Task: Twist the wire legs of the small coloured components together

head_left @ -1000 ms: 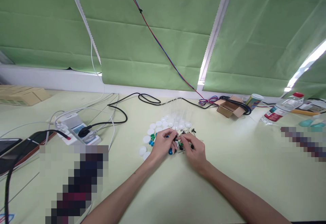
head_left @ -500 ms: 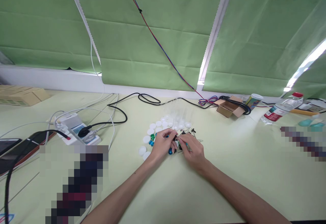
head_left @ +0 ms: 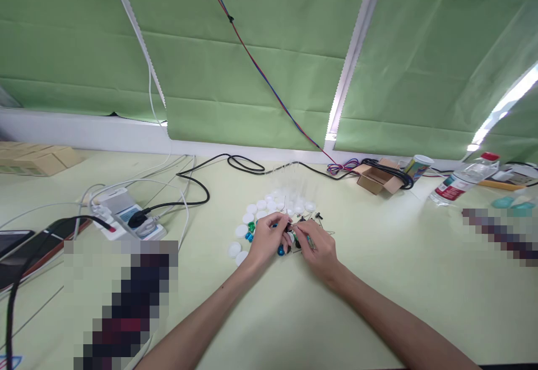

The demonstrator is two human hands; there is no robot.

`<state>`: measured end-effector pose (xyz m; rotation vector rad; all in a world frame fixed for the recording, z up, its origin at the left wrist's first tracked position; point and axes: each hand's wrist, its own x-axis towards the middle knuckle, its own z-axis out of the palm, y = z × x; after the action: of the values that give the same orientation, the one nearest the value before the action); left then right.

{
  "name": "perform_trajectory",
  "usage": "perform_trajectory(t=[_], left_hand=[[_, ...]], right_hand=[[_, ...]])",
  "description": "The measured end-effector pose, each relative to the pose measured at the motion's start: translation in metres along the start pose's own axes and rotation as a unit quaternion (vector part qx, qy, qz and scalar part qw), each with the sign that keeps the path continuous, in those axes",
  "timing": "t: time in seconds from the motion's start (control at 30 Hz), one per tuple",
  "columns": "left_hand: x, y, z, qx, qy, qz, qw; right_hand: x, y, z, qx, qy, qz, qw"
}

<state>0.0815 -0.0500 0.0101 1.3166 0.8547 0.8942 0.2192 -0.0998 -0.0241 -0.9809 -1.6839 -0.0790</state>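
Note:
My left hand (head_left: 268, 238) is closed, thumb against fingers, on a small dark piece with a thin wire (head_left: 285, 203) standing up from it. Fingertips of my right hand (head_left: 318, 245) are pinched together right beside that piece; what they hold is too small to make out. Under and around the hands lie a blue ball (head_left: 281, 250), a green piece (head_left: 251, 226), blue pieces (head_left: 249, 237) and black parts (head_left: 318, 216) with thin stems. Several white round discs (head_left: 241, 231) spread to the left and beyond. Behind them are clear, tube-like pieces (head_left: 300, 188), hard to see against the table.
A white power strip (head_left: 153, 231) with cables and phones (head_left: 46, 244) lie on the left. A black cable (head_left: 247, 169) runs along the back. An open cardboard box (head_left: 378, 182), a can (head_left: 418, 165) and a plastic bottle (head_left: 464, 182) stand back right. Two patches are pixelated.
Hardly anything differs. Both hands stay together in the same spot, with only a slight shift of the fingers and of the thin wire.

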Motion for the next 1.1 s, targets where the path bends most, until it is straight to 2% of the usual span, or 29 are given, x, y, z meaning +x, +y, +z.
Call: perform_trajectory(t=[0.3,0.6,1.1], left_hand=[[0.0010,-0.0028,0.0000,0.016,-0.004,0.020,1.000],[-0.0021,-0.0004,0.0010,0.055,-0.001,0.043,0.998],[-0.0014,-0.0056,0.0000,0.071,0.000,0.053,0.996]], right_hand=[[0.0012,-0.0014,-0.0013,-0.013,0.015,0.032,0.999],[0.0038,-0.0032,-0.0031,-0.006,0.031,0.092,0.995],[0.0078,-0.0057,-0.0041,-0.007,0.038,0.104,0.994]])
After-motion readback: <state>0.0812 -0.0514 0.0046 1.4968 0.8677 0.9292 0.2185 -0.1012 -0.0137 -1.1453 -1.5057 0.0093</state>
